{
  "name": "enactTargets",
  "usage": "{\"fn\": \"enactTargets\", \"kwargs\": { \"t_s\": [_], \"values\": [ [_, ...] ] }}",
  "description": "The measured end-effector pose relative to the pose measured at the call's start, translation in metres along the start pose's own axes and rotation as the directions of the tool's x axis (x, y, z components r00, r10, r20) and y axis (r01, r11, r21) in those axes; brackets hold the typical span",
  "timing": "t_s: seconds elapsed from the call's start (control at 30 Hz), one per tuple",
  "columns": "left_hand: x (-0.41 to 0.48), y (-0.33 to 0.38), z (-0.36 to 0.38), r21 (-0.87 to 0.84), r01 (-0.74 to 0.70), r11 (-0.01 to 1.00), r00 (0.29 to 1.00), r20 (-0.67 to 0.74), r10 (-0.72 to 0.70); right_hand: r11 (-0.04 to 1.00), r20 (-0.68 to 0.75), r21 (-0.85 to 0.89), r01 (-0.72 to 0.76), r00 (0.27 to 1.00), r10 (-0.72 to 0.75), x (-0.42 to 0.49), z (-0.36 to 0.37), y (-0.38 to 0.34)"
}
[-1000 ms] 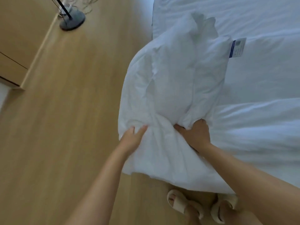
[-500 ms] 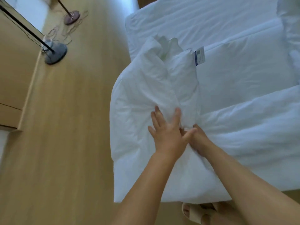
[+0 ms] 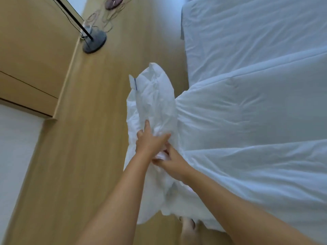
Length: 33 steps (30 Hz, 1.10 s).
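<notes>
White bunched duvet [image 3: 155,106] (blue-edged tag)

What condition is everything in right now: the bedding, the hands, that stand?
White quilted duvet: corner bunched up, label showing.
Left hand: rests on the bunch, forefinger straight.
Right hand: pinches duvet fabric.
White bed sheet: spread flat, creased.
Black pole stand with round grey base: upright.

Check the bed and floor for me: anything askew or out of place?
The duvet corner is bunched into a crumpled lump hanging past the mattress over the floor, label showing; the left hand rests on it, the right hand pinches its fabric. Loose cables sprawl by the stand base.
</notes>
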<state>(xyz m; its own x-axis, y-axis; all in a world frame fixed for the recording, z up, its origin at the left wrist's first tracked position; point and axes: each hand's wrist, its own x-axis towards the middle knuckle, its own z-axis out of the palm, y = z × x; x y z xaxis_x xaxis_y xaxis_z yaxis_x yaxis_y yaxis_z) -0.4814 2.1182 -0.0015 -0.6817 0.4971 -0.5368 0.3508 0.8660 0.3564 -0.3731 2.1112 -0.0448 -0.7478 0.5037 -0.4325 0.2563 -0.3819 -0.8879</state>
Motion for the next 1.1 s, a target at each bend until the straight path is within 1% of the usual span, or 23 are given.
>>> {"fn": "enactTargets", "kwargs": {
  "t_s": [0.03, 0.07, 0.13, 0.2, 0.27, 0.3, 0.37, 0.43, 0.47, 0.53, 0.6, 0.63, 0.67, 0.7, 0.73, 0.8, 0.83, 0.87, 0.93, 1.0, 1.03, 1.07, 1.1],
  "values": [
    [0.012, -0.017, -0.001, -0.033, -0.019, 0.999, 0.999, 0.033, 0.02, 0.999, -0.003, -0.043, -0.019, 1.0, 0.019, 0.012, 0.007, 0.006],
    [0.023, -0.033, 0.0, -0.034, -0.046, 0.998, 0.996, 0.071, 0.048, 0.996, -0.045, -0.081, -0.049, 0.998, 0.045, 0.022, 0.01, 0.011],
    [0.045, -0.055, 0.009, -0.031, -0.13, 0.991, 0.974, 0.186, 0.133, 0.988, -0.257, -0.096, -0.119, 0.962, 0.091, 0.037, 0.006, 0.021],
    [0.054, -0.065, 0.025, -0.094, -0.184, 0.978, 0.925, 0.319, 0.205, 0.979, -0.477, -0.081, -0.185, 0.87, 0.125, 0.041, -0.015, 0.032],
    [0.054, -0.056, 0.044, -0.121, -0.262, 0.957, 0.856, 0.428, 0.289, 0.961, -0.667, -0.072, -0.265, 0.729, 0.151, 0.032, -0.045, 0.042],
    [0.051, -0.046, 0.054, -0.115, -0.31, 0.944, 0.816, 0.476, 0.327, 0.947, -0.733, -0.068, -0.314, 0.66, 0.166, 0.022, -0.061, 0.047],
    [0.044, -0.021, 0.075, -0.073, -0.435, 0.898, 0.728, 0.558, 0.398, 0.904, -0.821, -0.029, -0.427, 0.526, 0.222, -0.003, -0.091, 0.058],
    [0.034, 0.007, 0.095, -0.014, -0.58, 0.814, 0.625, 0.634, 0.456, 0.859, -0.885, 0.058, -0.509, 0.372, 0.28, -0.028, -0.117, 0.072],
    [0.029, 0.019, 0.106, 0.012, -0.647, 0.763, 0.572, 0.669, 0.474, 0.831, -0.912, 0.115, -0.545, 0.273, 0.306, -0.04, -0.128, 0.078],
    [0.018, 0.042, 0.128, 0.058, -0.746, 0.664, 0.493, 0.719, 0.49, 0.765, -0.933, 0.271, -0.585, 0.036, 0.358, -0.061, -0.143, 0.088],
    [0.004, 0.056, 0.15, 0.092, -0.818, 0.568, 0.427, 0.759, 0.491, 0.744, -0.897, 0.438, -0.505, -0.188, 0.401, -0.083, -0.152, 0.097],
    [-0.005, 0.061, 0.161, 0.116, -0.857, 0.501, 0.388, 0.786, 0.482, 0.754, -0.859, 0.511, -0.412, -0.273, 0.433, -0.092, -0.156, 0.101],
    [-0.014, 0.064, 0.171, 0.15, -0.896, 0.418, 0.351, 0.815, 0.461, 0.766, -0.811, 0.573, -0.29, -0.33, 0.482, -0.099, -0.161, 0.105],
    [-0.023, 0.064, 0.182, 0.185, -0.926, 0.329, 0.323, 0.839, 0.438, 0.777, -0.766, 0.613, -0.145, -0.352, 0.538, -0.104, -0.166, 0.108],
    [-0.032, 0.064, 0.193, 0.213, -0.942, 0.259, 0.307, 0.858, 0.411, 0.776, -0.728, 0.63, 0.007, -0.341, 0.594, -0.105, -0.17, 0.111],
    [-0.05, 0.067, 0.214, 0.254, -0.949, 0.186, 0.306, 0.881, 0.361, 0.74, -0.69, 0.617, 0.266, -0.27, 0.672, -0.101, -0.182, 0.108],
    [-0.057, 0.072, 0.224, 0.268, -0.947, 0.177, 0.316, 0.877, 0.362, 0.722, -0.695, 0.595, 0.352, -0.227, 0.683, -0.098, -0.191, 0.103],
    [-0.059, 0.079, 0.231, 0.273, -0.942, 0.194, 0.329, 0.864, 0.382, 0.715, -0.714, 0.571, 0.403, -0.187, 0.675, -0.092, -0.201, 0.099],
    [-0.051, 0.099, 0.237, 0.227, -0.921, 0.317, 0.362, 0.798, 0.482, 0.689, -0.758, 0.526, 0.498, -0.091, 0.645, -0.082, -0.216, 0.086],
    [-0.031, 0.125, 0.228, 0.145, -0.881, 0.451, 0.41, 0.711, 0.571, 0.585, -0.757, 0.533, 0.612, 0.035, 0.653, -0.072, -0.228, 0.07],
    [-0.019, 0.14, 0.221, 0.128, -0.876, 0.465, 0.417, 0.687, 0.595, 0.533, -0.745, 0.539, 0.652, 0.074, 0.663, -0.067, -0.235, 0.063],
    [-0.009, 0.152, 0.214, 0.124, -0.882, 0.454, 0.411, 0.673, 0.615, 0.501, -0.732, 0.538, 0.678, 0.081, 0.677, -0.064, -0.242, 0.056],
    [-0.001, 0.165, 0.208, 0.119, -0.893, 0.434, 0.398, 0.658, 0.639, 0.485, -0.721, 0.528, 0.697, 0.066, 0.69, -0.061, -0.25, 0.051]
  ]
}}
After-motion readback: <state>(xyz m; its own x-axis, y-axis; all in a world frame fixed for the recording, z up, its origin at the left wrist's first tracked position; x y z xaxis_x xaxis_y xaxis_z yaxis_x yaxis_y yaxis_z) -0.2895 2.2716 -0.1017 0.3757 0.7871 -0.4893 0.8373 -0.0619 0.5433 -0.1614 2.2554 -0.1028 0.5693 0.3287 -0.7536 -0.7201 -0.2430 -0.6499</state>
